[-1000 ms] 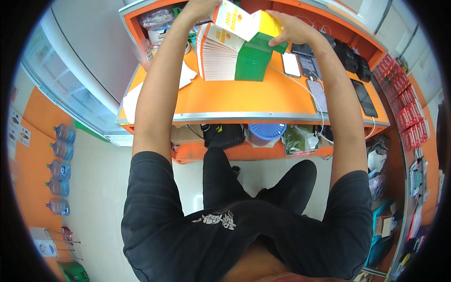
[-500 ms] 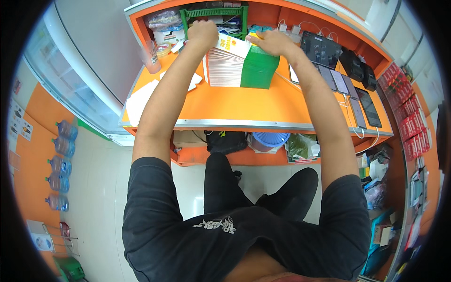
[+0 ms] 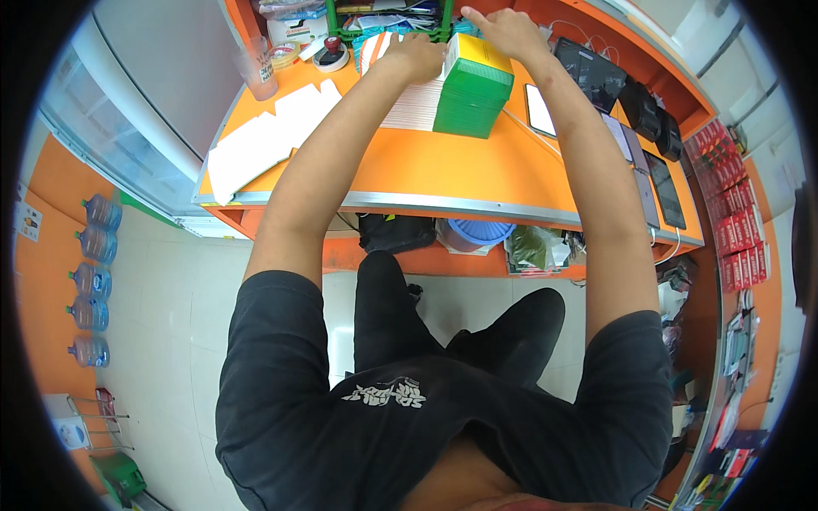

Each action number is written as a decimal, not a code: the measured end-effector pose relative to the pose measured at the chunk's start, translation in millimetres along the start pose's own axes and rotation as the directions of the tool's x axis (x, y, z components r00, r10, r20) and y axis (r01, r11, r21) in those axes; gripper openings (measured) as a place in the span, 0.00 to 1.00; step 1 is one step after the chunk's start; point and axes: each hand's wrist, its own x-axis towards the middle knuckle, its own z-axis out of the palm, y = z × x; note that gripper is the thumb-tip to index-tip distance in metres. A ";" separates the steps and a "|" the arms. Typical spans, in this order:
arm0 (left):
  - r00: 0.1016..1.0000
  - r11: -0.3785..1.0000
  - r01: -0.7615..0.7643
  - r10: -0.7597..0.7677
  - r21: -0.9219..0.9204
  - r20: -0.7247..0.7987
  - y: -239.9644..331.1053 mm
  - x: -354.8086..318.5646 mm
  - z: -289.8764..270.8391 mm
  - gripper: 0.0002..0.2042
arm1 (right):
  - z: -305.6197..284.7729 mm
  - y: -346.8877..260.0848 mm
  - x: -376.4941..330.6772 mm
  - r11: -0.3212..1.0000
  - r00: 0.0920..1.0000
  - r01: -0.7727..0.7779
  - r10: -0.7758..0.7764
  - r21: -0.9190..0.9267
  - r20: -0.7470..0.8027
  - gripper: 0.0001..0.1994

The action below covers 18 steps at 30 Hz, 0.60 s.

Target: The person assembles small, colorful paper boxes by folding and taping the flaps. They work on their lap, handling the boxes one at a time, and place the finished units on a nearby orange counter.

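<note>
A tall stack of thin printed packs (image 3: 474,104) stands on the orange counter, its green and yellow part on the right. White layered edges (image 3: 412,114) form its left part, with an orange-striped piece showing at the far left corner. My left hand (image 3: 417,58) lies across the top of the white part, fingers pointing right toward the yellow top; its thumb is hidden. Just past the far right corner of the stack, my right hand (image 3: 511,36) is open with its thumb stretched out. I see nothing held in it, though its other fingers are partly hidden.
White sheets (image 3: 271,132), a clear cup (image 3: 261,81), a tape roll (image 3: 284,56) and a round stamp (image 3: 331,54) are on the left. A green basket (image 3: 333,17) stands behind. Phones with cables, a dark tablet (image 3: 588,72) and black devices (image 3: 641,115) line the right.
My left hand has come right and nearer, onto the top of the stack. My right hand has left the yellow top and moved up and right. The whole view has shifted slightly.
</note>
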 end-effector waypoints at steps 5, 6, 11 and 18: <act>1.000 0.999 0.018 -0.017 0.029 -0.013 -1.5 -3.9 7.6 0.24 | 35.2 -23.2 2.8 0.993 0.995 -0.086 0.082 -0.077 -0.052 0.33; 0.999 1.000 0.030 -0.030 -0.010 -0.032 -4.0 -5.9 14.8 0.25 | 40.9 -25.7 1.9 0.994 0.993 -0.079 0.072 -0.072 -0.095 0.32; 0.991 0.974 0.029 -0.057 -0.226 -0.120 -20.9 -7.0 56.6 0.27 | 43.7 -34.4 -2.8 0.999 0.992 -0.047 0.045 -0.015 -0.122 0.29; 0.995 0.918 -0.100 0.085 -0.383 -0.057 -33.8 -2.6 52.0 0.28 | 29.6 -39.3 -8.5 0.993 0.993 0.099 -0.103 -0.065 -0.053 0.28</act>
